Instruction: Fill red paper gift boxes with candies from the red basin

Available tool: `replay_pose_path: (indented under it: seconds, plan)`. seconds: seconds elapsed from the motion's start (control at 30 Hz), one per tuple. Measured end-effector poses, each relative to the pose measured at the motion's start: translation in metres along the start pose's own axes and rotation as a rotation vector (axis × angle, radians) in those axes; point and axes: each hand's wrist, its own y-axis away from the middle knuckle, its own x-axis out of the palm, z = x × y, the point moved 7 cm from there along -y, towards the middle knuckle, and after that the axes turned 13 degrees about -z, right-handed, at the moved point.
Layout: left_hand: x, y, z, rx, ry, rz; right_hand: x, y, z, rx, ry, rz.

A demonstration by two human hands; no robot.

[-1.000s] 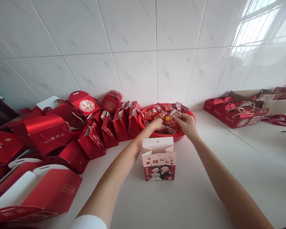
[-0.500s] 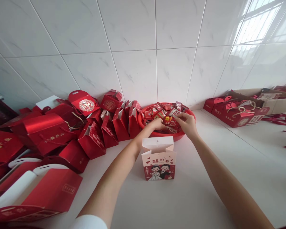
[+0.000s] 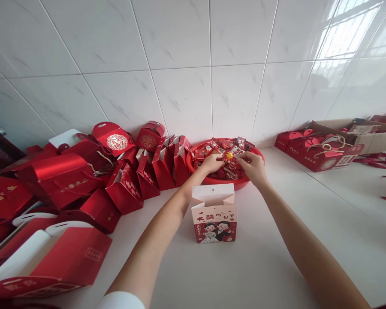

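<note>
A red basin (image 3: 236, 184) against the tiled wall holds many small wrapped sweets (image 3: 230, 175), mostly red. Over its left part is my left hand (image 3: 213, 163), fingers pinched together at a small red and yellow packet (image 3: 229, 156). My right hand (image 3: 252, 166) is over the right part, its fingertips closed on a wrapped sweet (image 3: 236, 151) with a pale face. Directly in front of the basin, an open-topped paper box (image 3: 215, 223) stands upright, white above and red below, with a cartoon couple printed on it. Its inside cannot be made out.
Many red gift boxes (image 3: 64, 176) crowd the left side, some with their tops open. At the right back stands a red box (image 3: 315, 154) with a rope bow, beside a cardboard carton (image 3: 376, 142). Dark red ribbons (image 3: 381, 161) lie at the right edge.
My left hand has come up out of the sweets, and its fingers now show at the red and yellow packet. My right hand has hardly moved. The paper box stands where it was.
</note>
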Motion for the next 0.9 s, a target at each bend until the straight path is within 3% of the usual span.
replay_pose_path:
  seconds: [0.63,0.9]
  plan:
    - [-0.043,0.002,0.001,-0.079,0.309,-0.454,-0.001,0.0,-0.001,0.001,-0.019,-0.014]
    - [-0.044,0.005,0.001,-0.05,0.135,-0.479,-0.003,0.0,0.0,0.026,-0.027,-0.047]
